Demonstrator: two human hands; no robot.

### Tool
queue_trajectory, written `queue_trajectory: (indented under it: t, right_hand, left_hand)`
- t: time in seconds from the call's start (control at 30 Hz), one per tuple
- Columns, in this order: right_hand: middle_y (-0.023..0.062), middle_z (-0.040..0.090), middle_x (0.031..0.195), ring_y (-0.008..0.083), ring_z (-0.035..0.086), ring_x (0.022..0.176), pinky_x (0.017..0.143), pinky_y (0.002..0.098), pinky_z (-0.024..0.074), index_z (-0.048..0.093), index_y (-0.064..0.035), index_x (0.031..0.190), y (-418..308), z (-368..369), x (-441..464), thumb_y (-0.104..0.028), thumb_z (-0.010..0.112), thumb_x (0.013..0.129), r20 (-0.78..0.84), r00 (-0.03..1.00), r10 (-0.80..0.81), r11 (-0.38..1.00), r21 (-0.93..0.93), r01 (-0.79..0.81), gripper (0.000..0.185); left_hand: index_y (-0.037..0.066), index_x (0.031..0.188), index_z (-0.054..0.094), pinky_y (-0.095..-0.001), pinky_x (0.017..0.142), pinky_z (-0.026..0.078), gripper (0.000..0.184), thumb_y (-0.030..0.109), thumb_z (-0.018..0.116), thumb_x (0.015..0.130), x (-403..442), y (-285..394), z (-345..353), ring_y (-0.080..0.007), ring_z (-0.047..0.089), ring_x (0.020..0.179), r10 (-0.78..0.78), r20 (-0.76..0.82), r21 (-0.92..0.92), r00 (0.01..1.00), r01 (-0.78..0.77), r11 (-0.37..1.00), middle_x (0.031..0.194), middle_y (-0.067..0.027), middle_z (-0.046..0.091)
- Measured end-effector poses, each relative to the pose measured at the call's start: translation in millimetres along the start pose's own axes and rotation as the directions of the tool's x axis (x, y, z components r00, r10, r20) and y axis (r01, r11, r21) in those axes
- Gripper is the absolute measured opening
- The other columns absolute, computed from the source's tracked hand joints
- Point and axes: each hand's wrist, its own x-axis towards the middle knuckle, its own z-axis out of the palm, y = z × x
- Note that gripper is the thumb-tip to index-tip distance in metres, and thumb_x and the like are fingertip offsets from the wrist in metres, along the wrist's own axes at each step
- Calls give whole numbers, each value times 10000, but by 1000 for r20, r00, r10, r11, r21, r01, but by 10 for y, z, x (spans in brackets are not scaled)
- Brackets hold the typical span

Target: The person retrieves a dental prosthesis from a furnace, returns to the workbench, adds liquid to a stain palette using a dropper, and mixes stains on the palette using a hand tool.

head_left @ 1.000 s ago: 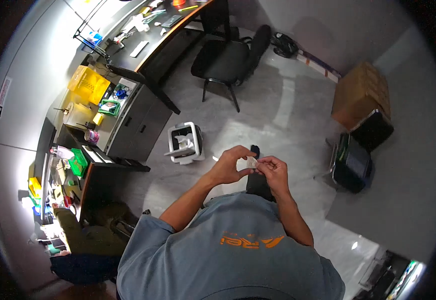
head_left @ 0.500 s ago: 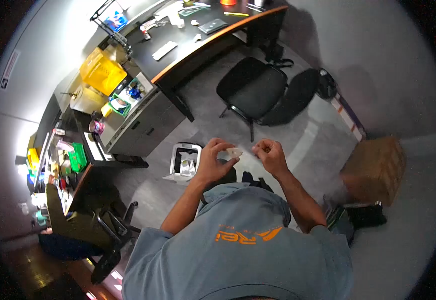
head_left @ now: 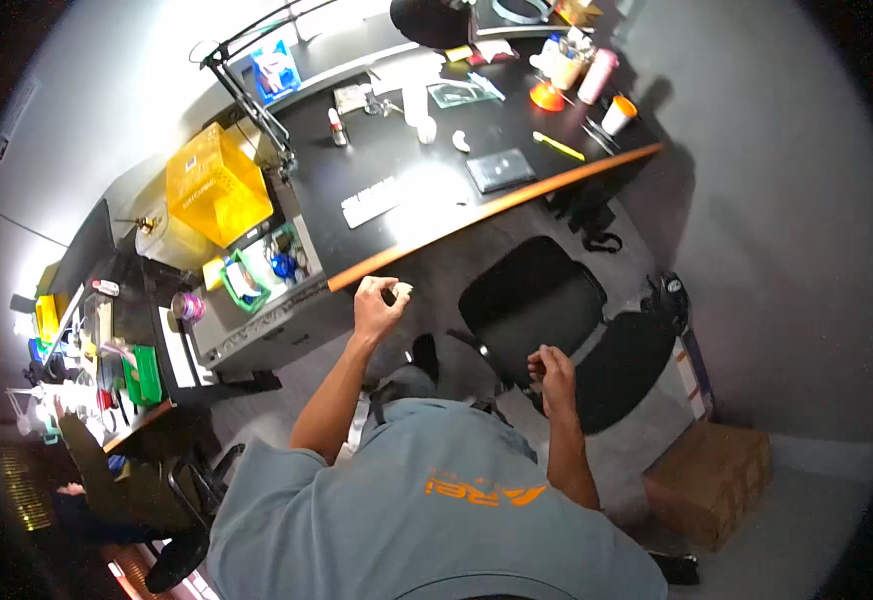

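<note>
Near the desk's front corner, my left hand [head_left: 378, 312] is raised with its fingers curled round a small pale piece [head_left: 403, 290], which shows at the fingertips. My right hand [head_left: 555, 378] is held lower and farther right, beside the black chair [head_left: 532, 300]. Its fingers are curled together, and whatever they may hold is too small to make out. The black desk [head_left: 407, 215] with a wooden front edge lies ahead of both hands. On it are a white strip [head_left: 371, 202], a dark flat case [head_left: 502, 171] and a yellow pen [head_left: 559, 146].
A yellow box [head_left: 219, 187] and a green basket [head_left: 246, 282] stand on the cabinet left of the desk. At the lower right is a cardboard box [head_left: 709, 483]. Another person [head_left: 122, 490] is at the left bench. An orange-rimmed cup [head_left: 618, 115] is on the desk.
The view has swung toward the desk and chair. My hands, together earlier, have moved apart. The pale piece stays in my left hand, and the white bin has nearly left sight.
</note>
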Motion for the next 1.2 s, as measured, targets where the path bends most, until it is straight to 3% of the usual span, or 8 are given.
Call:
queue_trajectory:
  t: [0.3, 0.43, 0.53, 0.6, 0.73, 0.93, 1.03, 1.2]
  right_hand:
    - [3, 636, 824, 90, 573, 748, 685, 261, 470, 649, -60, 862, -539, 428, 1405, -207, 589, 1031, -68, 996, -60, 998, 7, 60, 232]
    - [3, 634, 815, 82, 567, 734, 673, 256, 474, 652, -58, 852, -837, 823, 1766, -209, 619, 1013, 34, 996, -87, 990, -111, 90, 223]
    - [6, 605, 706, 89, 546, 658, 603, 272, 439, 647, -41, 760, -1079, 1150, 2023, -223, 633, 1001, 110, 981, -161, 963, -200, 181, 301]
    - [19, 575, 613, 101, 523, 585, 559, 295, 418, 616, -30, 665, -1190, 1286, 2288, -258, 634, 999, 181, 971, -154, 889, -403, 216, 405]
    - [-19, 405, 544, 75, 384, 548, 498, 352, 342, 504, -27, 590, -1348, 1687, 2842, -257, 669, 974, 408, 879, -247, 688, -565, 456, 478]
    - [-50, 574, 754, 39, 506, 713, 665, 233, 460, 644, 2, 841, -1716, 2168, 3801, -130, 644, 1001, 801, 502, 325, 687, -565, 456, 208]
    - [-73, 567, 740, 37, 483, 702, 628, 233, 402, 661, -34, 836, -2204, 2352, 3874, -107, 664, 996, 794, 457, 401, 575, -606, 549, 175]
    - [-84, 489, 690, 5, 369, 620, 539, 222, 284, 580, -86, 752, -2286, 1709, 4179, -126, 660, 1008, 645, 760, 82, 615, -632, 471, 271]
  left_hand:
    - [45, 1088, 724, -440, 897, 539, 474, 345, 864, 749, 1325, -641, 518, -343, 664, 1026, -131, -165, 257, 978, 171, 951, 1024, -190, 677]
    - [60, 1198, 641, -430, 889, 532, 657, 281, 943, 657, 1342, -616, 462, -349, 631, 1003, -153, -271, 96, 950, 185, 978, 1071, -193, 620]
    - [31, 901, 715, -372, 651, 511, 265, 234, 855, 804, 1198, -390, 83, -250, 643, 703, -198, -176, -34, 964, 195, 980, 761, -87, 627]
    - [18, 722, 697, -353, 575, 481, 320, 248, 714, 944, 945, -561, -35, -208, 597, 536, -236, -50, -104, 971, 230, 968, 587, -55, 605]
    - [36, 788, 762, -383, 710, 546, 421, 314, 541, 1012, 477, -600, -227, -246, 716, 688, -603, 507, -12, 616, 704, 710, 721, -102, 734]
    - [69, 1180, 743, -446, 1016, 518, 414, 348, 650, 890, 187, -777, 694, -376, 659, 1172, -795, 530, 90, 294, 913, 398, 1224, -224, 702]
    - [73, 1269, 692, -454, 1025, 506, 509, 446, 594, 937, 6, -1048, 1771, -385, 641, 1197, -871, 370, 149, 323, 905, 399, 1298, -237, 661]
    - [74, 1231, 680, -478, 969, 510, 397, 368, 595, 979, 243, -1156, 2904, -403, 649, 1139, -714, 327, -85, 619, 772, 630, 1246, -235, 675]
